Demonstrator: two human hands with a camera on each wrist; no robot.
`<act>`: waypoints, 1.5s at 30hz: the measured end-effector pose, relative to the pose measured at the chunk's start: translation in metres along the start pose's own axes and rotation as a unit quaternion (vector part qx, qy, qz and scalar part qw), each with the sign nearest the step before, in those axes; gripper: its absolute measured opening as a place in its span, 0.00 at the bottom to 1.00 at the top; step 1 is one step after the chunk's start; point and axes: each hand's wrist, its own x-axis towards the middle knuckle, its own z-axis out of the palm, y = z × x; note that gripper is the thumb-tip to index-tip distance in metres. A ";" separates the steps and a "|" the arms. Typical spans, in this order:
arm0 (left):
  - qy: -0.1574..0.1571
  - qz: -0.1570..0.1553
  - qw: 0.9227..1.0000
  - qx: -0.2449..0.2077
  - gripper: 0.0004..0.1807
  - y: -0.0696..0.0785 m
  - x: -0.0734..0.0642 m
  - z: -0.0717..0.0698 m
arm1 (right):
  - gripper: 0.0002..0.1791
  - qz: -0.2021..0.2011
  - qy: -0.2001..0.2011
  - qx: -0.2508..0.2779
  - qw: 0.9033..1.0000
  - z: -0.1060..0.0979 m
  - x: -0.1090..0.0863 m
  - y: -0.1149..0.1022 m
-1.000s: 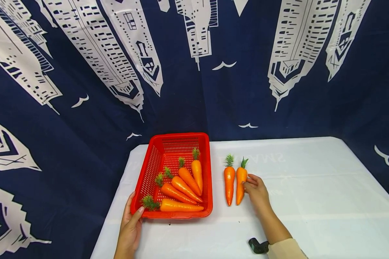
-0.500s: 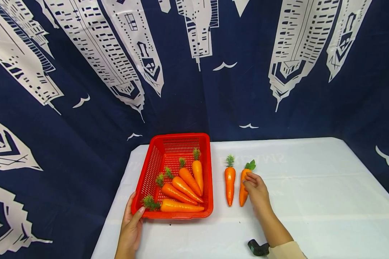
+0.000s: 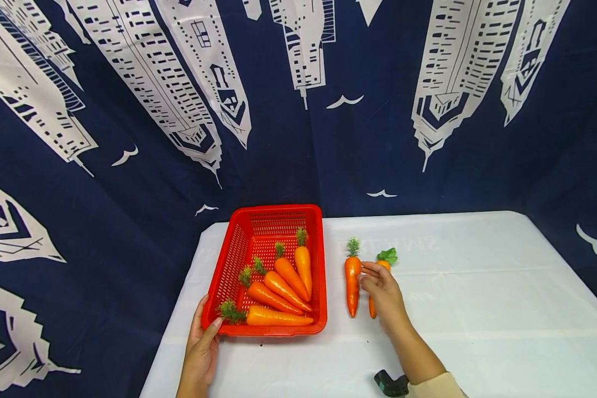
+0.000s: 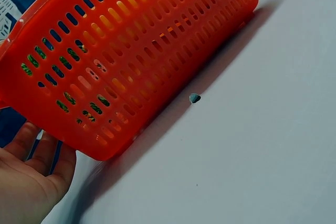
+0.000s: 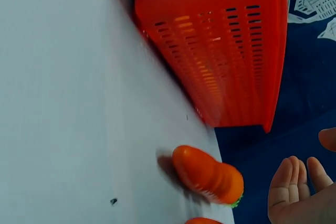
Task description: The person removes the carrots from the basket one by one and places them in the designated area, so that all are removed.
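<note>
In the head view my left hand (image 3: 202, 345) grips the near left corner of a red plastic basket (image 3: 323, 265), thumb over the rim. Its fingers (image 4: 64, 169) show against the basket's corner in the left wrist view. Several orange carrots (image 3: 278, 317) with green tops lie inside. To the basket's right, an orange carrot (image 3: 352, 284) lies on the table, top pointing away. My right hand (image 3: 385, 290) has its fingertips right at that carrot's right side. Under this hand a leafy-topped carrot (image 3: 373, 308) is partly hidden. In the right wrist view the fingers (image 5: 294, 179) are spread, holding nothing.
A white cloth covers the table (image 3: 477, 298). Behind it hangs a dark blue curtain (image 3: 368, 138) printed with white buildings and birds. A small black device (image 3: 391, 383) sits by the right sleeve (image 3: 438, 386). Tiny dark specks dot the cloth near the basket.
My right hand has shifted the leafy-topped carrot to the right, away from the other one, let it go, and moved left to the neighbouring carrot. The left hand and basket stay put.
</note>
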 end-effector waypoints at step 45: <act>0.036 -0.017 0.999 0.021 0.29 0.006 -0.002 0.008 | 0.20 -0.086 -0.226 0.005 0.970 0.066 -0.033 -0.020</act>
